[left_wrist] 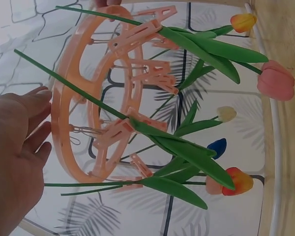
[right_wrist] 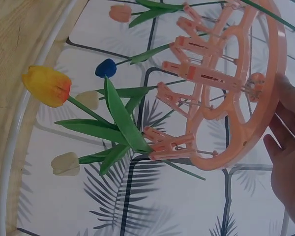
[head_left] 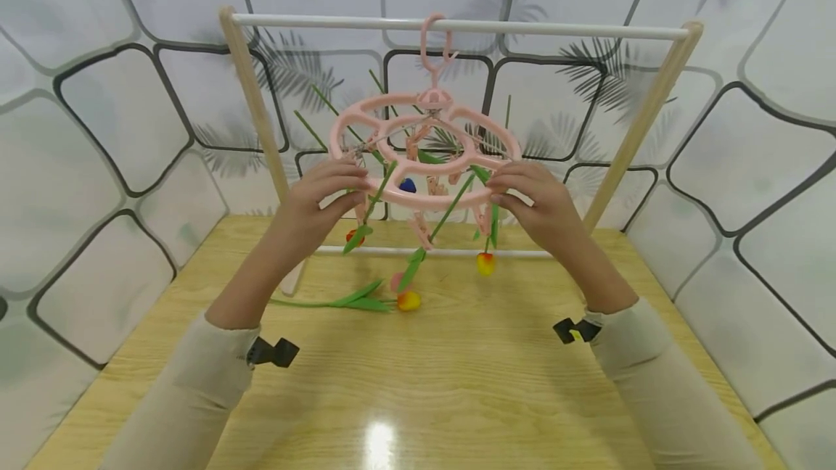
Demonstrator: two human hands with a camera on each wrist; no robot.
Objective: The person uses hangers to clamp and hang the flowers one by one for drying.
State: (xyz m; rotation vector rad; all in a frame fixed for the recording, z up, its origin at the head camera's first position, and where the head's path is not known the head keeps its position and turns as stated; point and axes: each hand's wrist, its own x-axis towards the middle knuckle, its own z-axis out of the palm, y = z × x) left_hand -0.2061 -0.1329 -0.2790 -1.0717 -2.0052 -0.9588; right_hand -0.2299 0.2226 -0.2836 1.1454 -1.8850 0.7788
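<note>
A pink round clip hanger (head_left: 418, 199) hangs by its hook from a white rod. My left hand (head_left: 329, 191) grips its rim at the left, fingers above and thumb below. On the opposite side my right hand (head_left: 532, 198) holds the rim in a similar way. Clothespin-like clips (right_wrist: 211, 76) dangle under the ring and pinch the stems of artificial tulips, whose heads point downward. Among these are a yellow-red tulip (right_wrist: 46, 86), a blue tulip (right_wrist: 106, 68), a pink tulip (left_wrist: 275, 80) and white tulips (right_wrist: 65, 163).
Wooden posts (head_left: 643, 122) carry the white rod (head_left: 555, 29) above the wooden table (head_left: 418, 383). One orange-yellow tulip (head_left: 408, 301) lies on the tabletop beneath the hanger. A lower white bar (head_left: 522, 253) crosses behind it. Patterned panels (head_left: 104, 122) enclose the back and sides.
</note>
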